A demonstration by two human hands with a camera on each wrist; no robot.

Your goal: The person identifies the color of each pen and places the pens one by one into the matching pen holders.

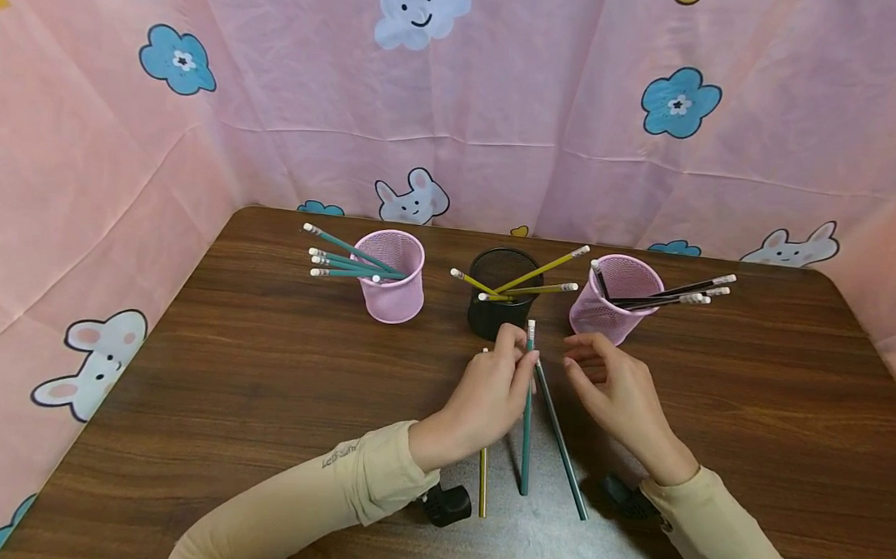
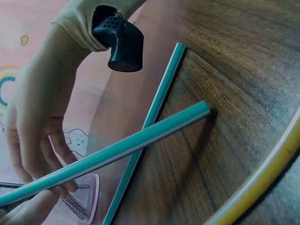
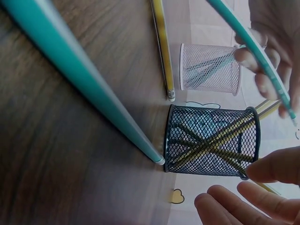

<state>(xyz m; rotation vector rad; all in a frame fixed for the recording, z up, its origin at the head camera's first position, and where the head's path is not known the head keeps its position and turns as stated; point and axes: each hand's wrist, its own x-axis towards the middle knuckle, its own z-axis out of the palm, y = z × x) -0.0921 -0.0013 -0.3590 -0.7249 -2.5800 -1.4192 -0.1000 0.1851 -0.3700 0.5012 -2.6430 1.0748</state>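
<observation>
My left hand [image 1: 482, 394] pinches a green pencil [image 1: 526, 458] near its white eraser end, the pencil standing tilted over the table. In the left wrist view the same pencil [image 2: 136, 140] crosses above another green pencil [image 2: 161, 96], which lies on the wood. To its right, my right hand [image 1: 618, 395] hovers with fingers loosely bent and nothing between thumb and fingers; the lying green pencil [image 1: 563, 447] is nearest to it. A yellow pencil [image 1: 483, 489] lies left of the held one, partly hidden by my left hand.
Behind the hands stand three mesh cups: a pink one [image 1: 396, 304] with green pencils, a black one [image 1: 484, 316] with yellow pencils, and a pink one [image 1: 592, 319] with black pencils. A patterned pink cloth [image 1: 500, 107] hangs past the table's back edge.
</observation>
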